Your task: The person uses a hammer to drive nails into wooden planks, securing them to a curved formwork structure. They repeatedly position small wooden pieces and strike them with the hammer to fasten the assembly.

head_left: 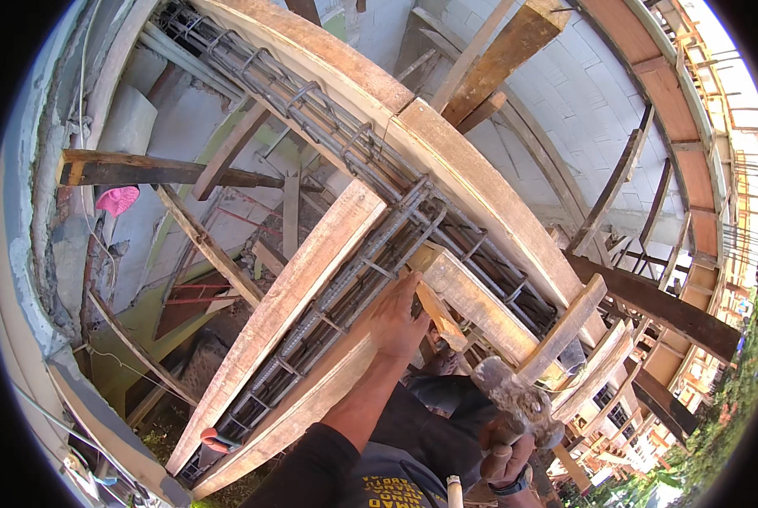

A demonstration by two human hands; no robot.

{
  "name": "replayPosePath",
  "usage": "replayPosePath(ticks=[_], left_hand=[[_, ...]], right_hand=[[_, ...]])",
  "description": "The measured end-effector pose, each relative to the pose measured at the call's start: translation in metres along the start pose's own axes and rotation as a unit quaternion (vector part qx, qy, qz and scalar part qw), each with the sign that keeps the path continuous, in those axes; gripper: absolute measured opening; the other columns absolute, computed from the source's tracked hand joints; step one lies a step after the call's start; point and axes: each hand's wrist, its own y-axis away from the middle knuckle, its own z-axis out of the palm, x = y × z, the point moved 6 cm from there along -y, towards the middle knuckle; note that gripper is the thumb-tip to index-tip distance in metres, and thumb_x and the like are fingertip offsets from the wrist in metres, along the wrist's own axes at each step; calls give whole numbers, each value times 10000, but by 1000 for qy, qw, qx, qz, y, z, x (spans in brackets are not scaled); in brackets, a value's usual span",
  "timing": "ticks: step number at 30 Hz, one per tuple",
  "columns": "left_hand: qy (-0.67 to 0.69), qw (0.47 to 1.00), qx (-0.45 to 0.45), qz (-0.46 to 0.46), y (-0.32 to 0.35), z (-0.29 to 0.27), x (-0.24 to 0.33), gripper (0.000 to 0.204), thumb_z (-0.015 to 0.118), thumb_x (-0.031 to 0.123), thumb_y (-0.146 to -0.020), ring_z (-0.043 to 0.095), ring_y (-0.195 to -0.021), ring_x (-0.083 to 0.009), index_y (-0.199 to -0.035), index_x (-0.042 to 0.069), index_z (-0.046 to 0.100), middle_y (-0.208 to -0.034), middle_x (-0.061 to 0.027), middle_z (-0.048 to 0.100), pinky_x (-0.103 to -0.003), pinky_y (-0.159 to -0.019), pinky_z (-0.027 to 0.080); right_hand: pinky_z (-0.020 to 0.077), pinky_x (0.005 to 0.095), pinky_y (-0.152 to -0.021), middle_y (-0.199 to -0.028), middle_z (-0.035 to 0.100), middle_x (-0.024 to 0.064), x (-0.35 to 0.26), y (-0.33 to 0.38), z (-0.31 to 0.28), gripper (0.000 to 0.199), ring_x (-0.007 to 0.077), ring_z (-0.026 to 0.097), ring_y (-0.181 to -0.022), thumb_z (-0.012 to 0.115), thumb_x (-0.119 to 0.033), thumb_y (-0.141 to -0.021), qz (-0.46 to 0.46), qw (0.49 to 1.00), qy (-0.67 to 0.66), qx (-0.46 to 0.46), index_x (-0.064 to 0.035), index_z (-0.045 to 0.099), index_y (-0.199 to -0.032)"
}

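Note:
My left hand (398,320) reaches up to the inner corner where two timber forms meet. Its fingers close around the upper end of a short piece of wood (441,317), set against the side of a squared beam form (474,298); the fingertips are partly hidden. In my right hand (507,464), low and to the right, is a hammer (518,398) with its head crusted in dried concrete. The head is up toward me, and most of the handle is out of sight. Steel rebar cages (345,292) lie inside the forms beside my left hand.
A long form board (463,182) crosses diagonally, another (286,313) runs toward the lower left. Timber props (214,250) slant through the deep gap at left. A pink object (117,200) hangs by a beam. Red-orange plier-like handles (218,441) rest on the lower rebar.

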Motion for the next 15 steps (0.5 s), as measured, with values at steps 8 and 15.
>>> replayPosePath(ticks=[8, 15], left_hand=[[-43, 998, -34, -37, -2, 10, -2, 690, 833, 190, -770, 627, -1268, -275, -1406, 94, 580, -1348, -112, 670, -384, -1069, 506], [-63, 998, -22, 0, -4, 8, 2, 750, 824, 302, -758, 618, -1285, -264, -1426, 84, 565, -1360, -113, 664, -378, -1080, 498]], right_hand=[[510, 450, -586, -789, 650, 161, -54, -40, -1, 468, 391, 660, -671, 682, -401, -905, -101, 973, 204, -32, 9, 628, -1125], [487, 430, -580, -789, 621, 167, -55, -56, 5, 417, 357, 643, -640, 602, -389, -992, -18, 977, 204, -63, 23, 627, -1048]])
